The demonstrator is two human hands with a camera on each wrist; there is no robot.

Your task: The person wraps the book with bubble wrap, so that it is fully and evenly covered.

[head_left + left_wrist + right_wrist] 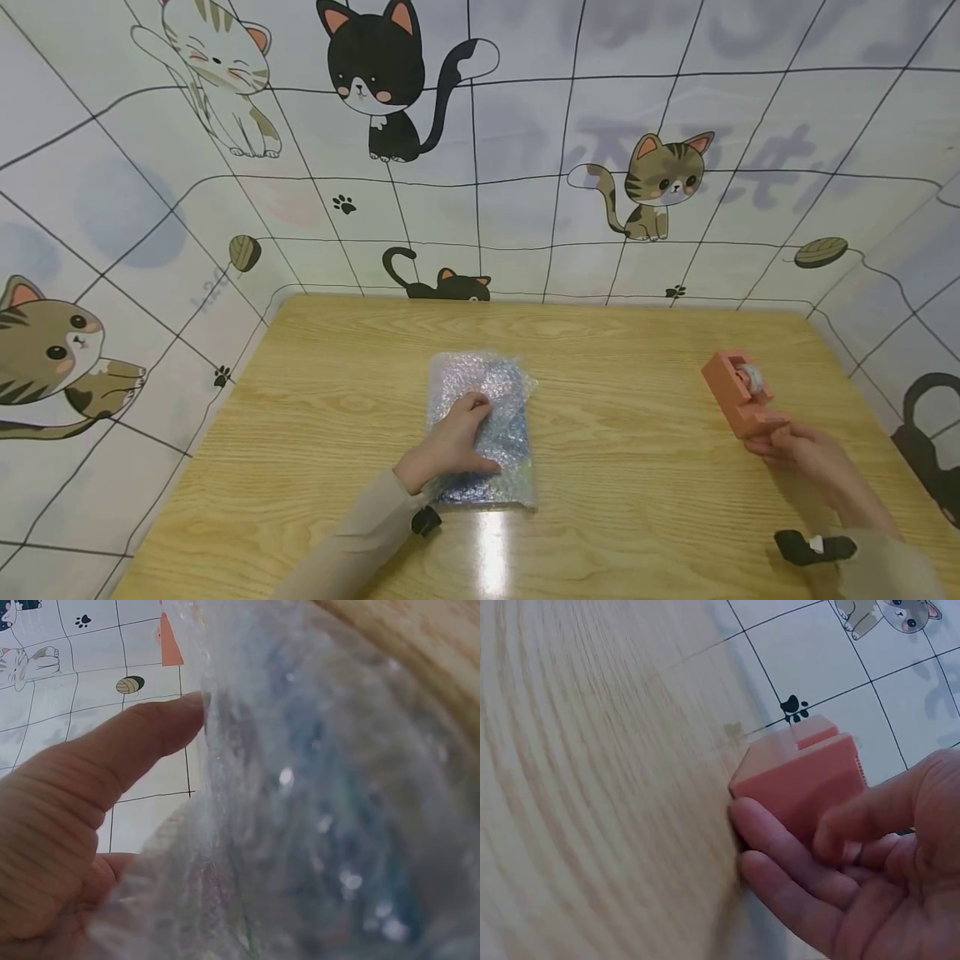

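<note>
A flat package in bubble wrap (510,417) lies near the middle of the table, with bluish and pinkish colours showing through the clear wrap. My left hand (450,442) rests on top of it, thumb and fingers spread apart. Close up in the left wrist view, the thumb (127,746) touches the crinkled wrap (300,787). Over at the right side is a coral-pink tape dispenser (731,396) with a roll of clear tape (750,377) in it. My right hand (817,462) pinches its near end; in the right wrist view, fingers lie along the dispenser (802,780).
The wood-grain table (337,400) is bordered at the back and sides by a white gridded sheet (517,208) printed with cartoon cats. Dark bands with small devices sit at both sleeve cuffs. A bright light reflection shows on the table below the package.
</note>
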